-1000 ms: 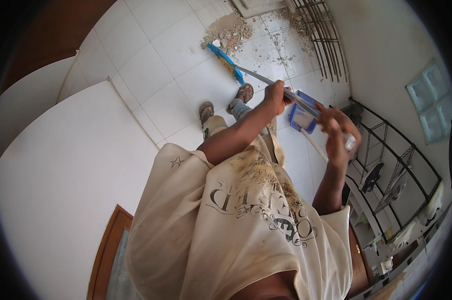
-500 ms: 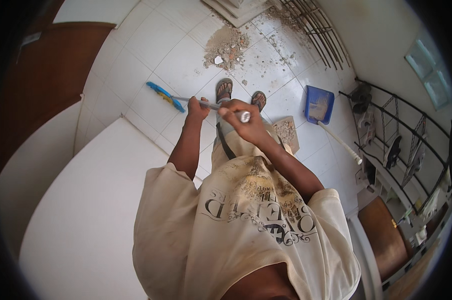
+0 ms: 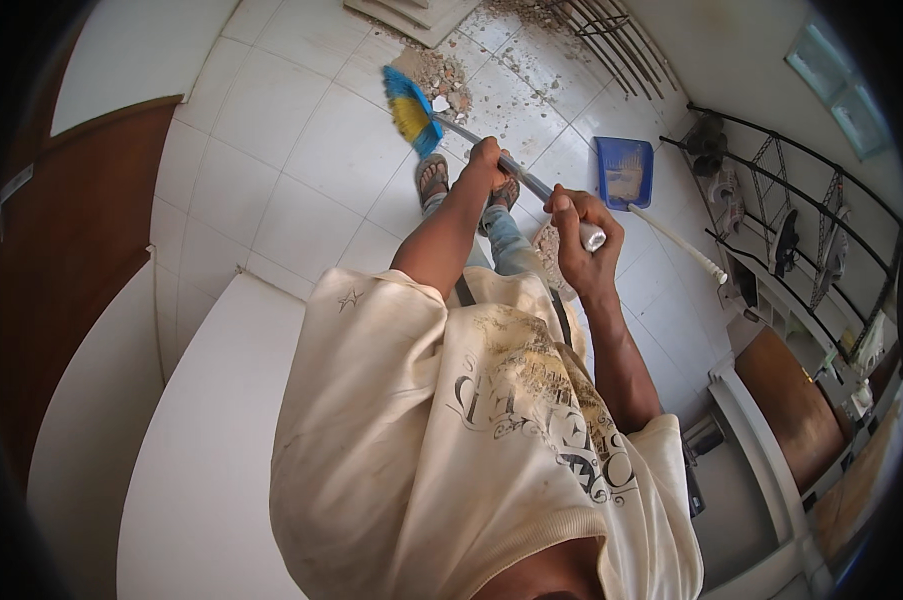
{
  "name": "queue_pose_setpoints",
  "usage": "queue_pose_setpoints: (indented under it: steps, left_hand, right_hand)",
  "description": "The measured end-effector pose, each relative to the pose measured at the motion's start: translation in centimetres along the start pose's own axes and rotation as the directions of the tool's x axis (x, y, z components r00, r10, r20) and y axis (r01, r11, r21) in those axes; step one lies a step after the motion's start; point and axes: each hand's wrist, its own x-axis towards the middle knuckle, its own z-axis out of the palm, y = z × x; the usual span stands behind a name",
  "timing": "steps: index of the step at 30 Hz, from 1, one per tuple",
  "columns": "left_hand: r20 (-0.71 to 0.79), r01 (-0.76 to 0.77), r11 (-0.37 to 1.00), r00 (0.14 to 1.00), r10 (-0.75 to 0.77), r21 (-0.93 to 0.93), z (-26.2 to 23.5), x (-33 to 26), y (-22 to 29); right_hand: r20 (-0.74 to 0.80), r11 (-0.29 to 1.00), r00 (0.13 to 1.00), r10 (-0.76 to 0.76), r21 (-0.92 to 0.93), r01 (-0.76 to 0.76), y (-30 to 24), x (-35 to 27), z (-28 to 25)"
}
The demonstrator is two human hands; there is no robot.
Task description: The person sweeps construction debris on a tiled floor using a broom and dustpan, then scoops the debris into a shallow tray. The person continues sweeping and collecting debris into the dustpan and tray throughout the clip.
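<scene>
Both my hands are closed round the grey handle of a broom. My left hand grips it partway down, and my right hand holds it near its upper end, whose tip pokes out past the fingers. The blue and yellow bristles are at the left edge of a pile of rubble and dust, just ahead of my feet. A pale broken chip lies beside the broom head. Part of the pile's left side is hidden behind the bristles.
A blue dustpan with a pale handle lies to the right, dust in it. Metal rods and stacked tiles are at the far side. A black shoe rack lines the right wall. A white surface stands at the left.
The broom head has swung from the left over to the rubble pile, its bristles now fanned toward me. Both hands have shifted right with the handle.
</scene>
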Motion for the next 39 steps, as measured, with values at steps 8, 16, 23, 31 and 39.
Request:
queue_pose_setpoints:
  steps: [8,16,23,31,39]
  left_hand:
    - [0.094,-0.006,0.999,0.996,0.003,0.036,6.5,-7.5,-4.7]
    - [0.223,-0.116,0.991,0.966,0.127,-0.064,7.3,-14.9,-4.9]
    - [-0.299,-0.435,0.899,0.865,0.403,-0.046,0.6,-11.6,9.0]
    - [-0.336,-0.448,0.698,0.647,0.684,0.558,-6.6,-6.1,24.6]
    - [-0.266,-0.169,0.766,0.873,0.408,0.620,-6.5,-3.8,33.1]
  right_hand:
    - [-0.113,0.986,0.979,-0.169,-0.003,0.170,-3.3,-1.7,-5.7]
    - [-0.215,0.813,0.927,-0.309,0.446,0.374,-7.5,0.3,-14.3]
    - [0.454,0.965,0.882,-0.125,0.263,0.001,-4.3,4.7,-6.6]
    - [0.891,0.360,0.359,0.277,0.250,-0.899,-1.7,11.3,8.3]
    - [0.810,-0.150,0.345,0.474,0.460,-0.875,-2.0,13.1,19.7]
